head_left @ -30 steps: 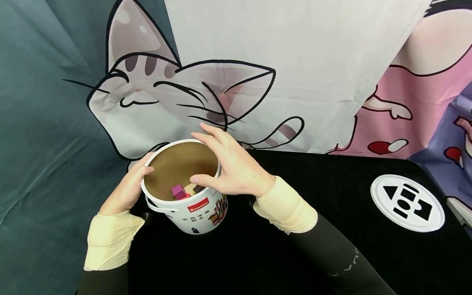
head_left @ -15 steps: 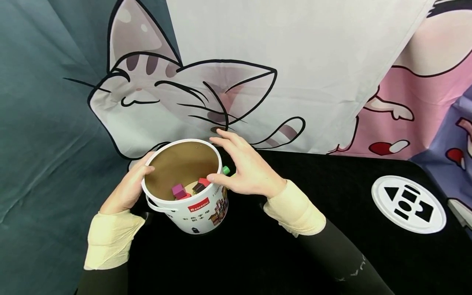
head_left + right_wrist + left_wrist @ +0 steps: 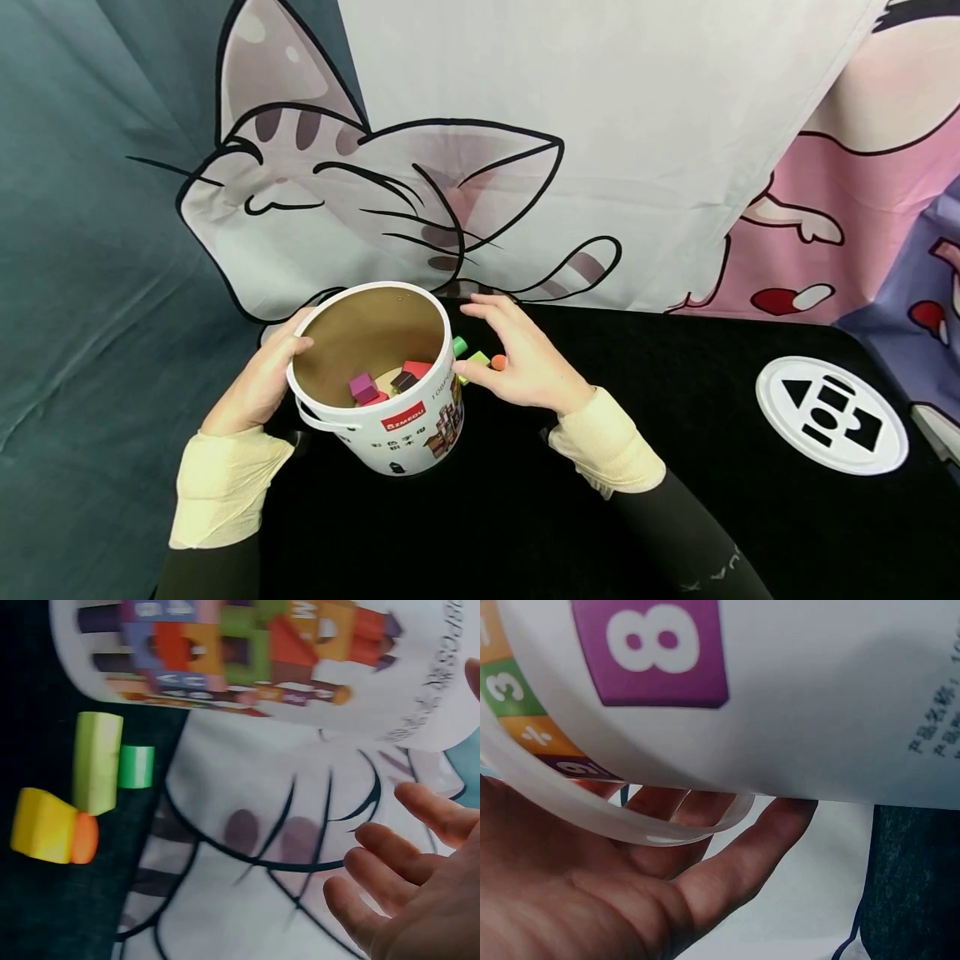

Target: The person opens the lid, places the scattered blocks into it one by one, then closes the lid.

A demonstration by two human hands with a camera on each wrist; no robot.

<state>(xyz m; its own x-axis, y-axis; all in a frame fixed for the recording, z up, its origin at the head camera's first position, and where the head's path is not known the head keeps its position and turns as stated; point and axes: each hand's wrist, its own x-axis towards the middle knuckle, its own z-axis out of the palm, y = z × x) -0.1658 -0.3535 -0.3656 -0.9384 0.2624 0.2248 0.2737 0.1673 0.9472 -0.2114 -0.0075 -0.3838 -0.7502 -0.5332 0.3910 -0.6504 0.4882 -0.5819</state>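
A white toy-block bucket [image 3: 420,425] with a printed label stands tilted toward me on the black table. My left hand [image 3: 258,379] grips its left rim, thumb over the edge and fingers along the outside wall; the white handle [image 3: 652,829] crosses that palm. Inside lie a magenta cube [image 3: 363,389], a red block [image 3: 416,368] and a dark brown block [image 3: 403,382]. My right hand [image 3: 528,362] is spread beside the bucket's right side, holding nothing. Near it sit a green cylinder [image 3: 136,766], a lime block [image 3: 97,765], a yellow block [image 3: 43,825] and an orange round piece [image 3: 84,838].
Off to the right on the black tabletop [image 3: 675,392] lies a white round lid [image 3: 783,417] with shaped cutouts. A cloth backdrop [image 3: 637,108] with cartoon cats hangs behind the table's far edge.
My right hand has moved right and away from the bucket's mouth, uncovering the green, lime and orange pieces outside. The left hand and bucket have stayed in place.
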